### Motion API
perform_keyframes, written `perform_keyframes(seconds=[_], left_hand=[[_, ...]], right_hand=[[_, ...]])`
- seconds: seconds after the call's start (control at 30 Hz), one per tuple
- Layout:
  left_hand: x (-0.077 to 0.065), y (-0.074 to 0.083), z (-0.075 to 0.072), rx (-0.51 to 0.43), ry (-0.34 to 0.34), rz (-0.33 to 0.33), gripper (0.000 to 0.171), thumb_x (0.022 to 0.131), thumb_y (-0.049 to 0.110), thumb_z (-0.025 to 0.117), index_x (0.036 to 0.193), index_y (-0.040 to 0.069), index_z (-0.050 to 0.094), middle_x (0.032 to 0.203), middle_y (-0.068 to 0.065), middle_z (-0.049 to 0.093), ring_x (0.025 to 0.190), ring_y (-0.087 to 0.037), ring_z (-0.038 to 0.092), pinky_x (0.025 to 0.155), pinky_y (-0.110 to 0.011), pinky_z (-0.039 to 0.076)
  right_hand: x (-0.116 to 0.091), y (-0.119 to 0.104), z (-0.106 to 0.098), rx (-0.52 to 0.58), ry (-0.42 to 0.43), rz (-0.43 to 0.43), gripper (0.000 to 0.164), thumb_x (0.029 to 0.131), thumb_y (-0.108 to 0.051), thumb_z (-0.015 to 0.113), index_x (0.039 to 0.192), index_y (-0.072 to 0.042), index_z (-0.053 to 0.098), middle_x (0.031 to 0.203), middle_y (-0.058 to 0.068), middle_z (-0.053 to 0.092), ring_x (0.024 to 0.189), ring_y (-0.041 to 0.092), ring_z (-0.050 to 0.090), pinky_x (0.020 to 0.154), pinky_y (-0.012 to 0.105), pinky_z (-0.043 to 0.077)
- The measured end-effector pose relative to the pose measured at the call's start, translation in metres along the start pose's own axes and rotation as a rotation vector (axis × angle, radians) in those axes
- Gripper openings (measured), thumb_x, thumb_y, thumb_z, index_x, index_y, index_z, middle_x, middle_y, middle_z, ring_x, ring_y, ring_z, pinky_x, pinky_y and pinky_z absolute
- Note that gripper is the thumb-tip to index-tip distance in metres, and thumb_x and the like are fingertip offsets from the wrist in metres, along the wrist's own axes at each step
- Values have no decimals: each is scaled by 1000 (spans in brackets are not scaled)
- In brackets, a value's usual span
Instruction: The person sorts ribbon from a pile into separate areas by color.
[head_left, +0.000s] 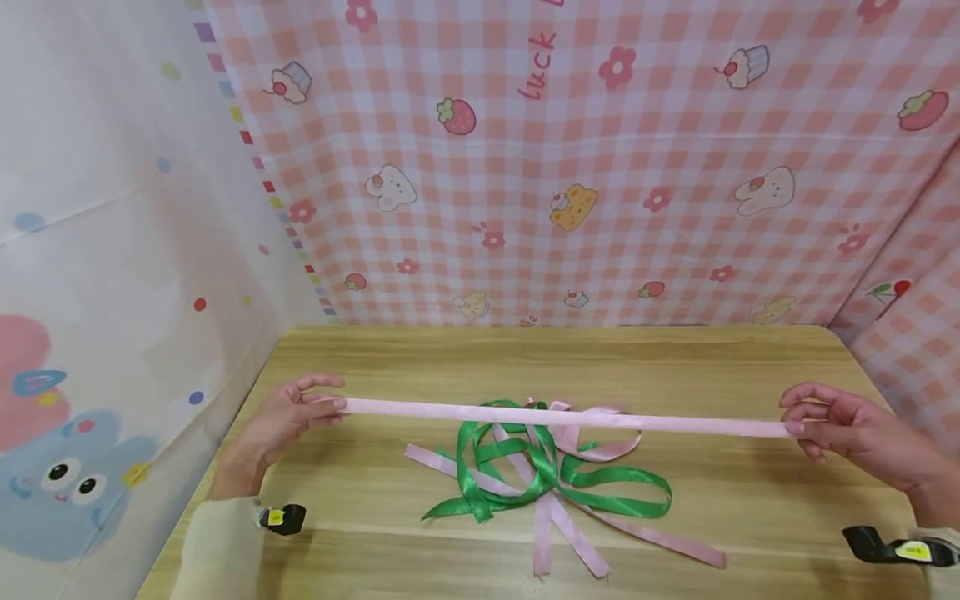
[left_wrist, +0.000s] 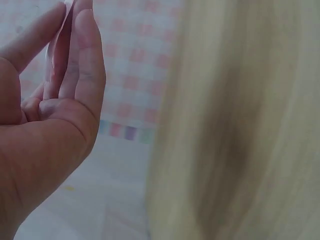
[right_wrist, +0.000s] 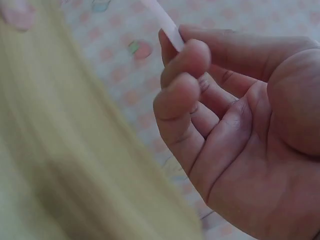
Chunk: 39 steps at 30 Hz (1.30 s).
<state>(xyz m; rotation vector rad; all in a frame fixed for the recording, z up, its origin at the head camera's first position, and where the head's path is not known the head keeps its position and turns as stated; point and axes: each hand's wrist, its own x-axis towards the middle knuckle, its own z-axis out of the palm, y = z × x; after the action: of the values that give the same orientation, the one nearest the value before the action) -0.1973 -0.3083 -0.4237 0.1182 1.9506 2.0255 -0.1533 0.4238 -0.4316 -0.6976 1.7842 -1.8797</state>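
A pale pink ribbon (head_left: 435, 411) is stretched nearly straight above the table between both hands. My left hand (head_left: 296, 412) pinches its left end between thumb and fingers. At the other end, my right hand (head_left: 847, 425) pinches the ribbon between thumb and forefinger, its other fingers curled loosely. In the right wrist view a short stretch of the ribbon (right_wrist: 167, 25) runs up from the fingertips. Beneath the taut strip lies a tangled heap of green ribbon (head_left: 622, 504) and other pink ribbons (head_left: 577, 542), partly hidden by it.
The wooden table (head_left: 360, 550) carries the ribbon heap near its middle. Behind it hangs a pink checked cloth (head_left: 525, 167), with a white printed cloth (head_left: 135, 250) at the left. Black wrist cameras (head_left: 896, 548) sit at both cuffs.
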Motion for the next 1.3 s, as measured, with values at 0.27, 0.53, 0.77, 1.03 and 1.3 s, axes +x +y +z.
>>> perform_keyframes(seconds=[0.27,0.53,0.77,1.03,1.3], left_hand=[[27,-13,-1,5,52,-58,29,97,3,62,124,1,54,96,-2,73,89,-14,72,86,-27,57],[81,-19,10,-56,260,-99,52,97,3,62,141,-10,37,89,1,73,85,-10,72,88,-26,56],[115,-26,24,-41,434,-82,46,96,-5,58,138,-11,41,78,0,66,70,-7,69,75,-20,58],[133,-42,30,-117,656,-72,44,90,-5,68,128,-9,48,69,1,67,57,-4,65,63,-17,57],[144,-52,35,-144,782,-11,39,84,-9,72,118,-8,52,69,2,66,55,-6,65,59,-18,56]], right_hand=[[18,25,-4,-76,296,45,25,101,9,42,111,-10,56,84,-2,64,68,14,54,55,32,42],[64,33,-15,-82,691,98,9,98,-6,61,102,-13,58,78,-9,65,60,8,48,50,25,37],[91,43,-23,-105,921,212,20,93,-14,69,104,-15,52,62,-11,58,52,4,48,47,20,43],[116,58,-25,-88,1103,326,27,90,-13,72,102,-14,48,54,-9,54,43,6,48,41,22,42],[131,66,-29,-113,1218,474,29,89,-18,74,98,-17,46,55,-12,57,42,6,51,41,24,46]])
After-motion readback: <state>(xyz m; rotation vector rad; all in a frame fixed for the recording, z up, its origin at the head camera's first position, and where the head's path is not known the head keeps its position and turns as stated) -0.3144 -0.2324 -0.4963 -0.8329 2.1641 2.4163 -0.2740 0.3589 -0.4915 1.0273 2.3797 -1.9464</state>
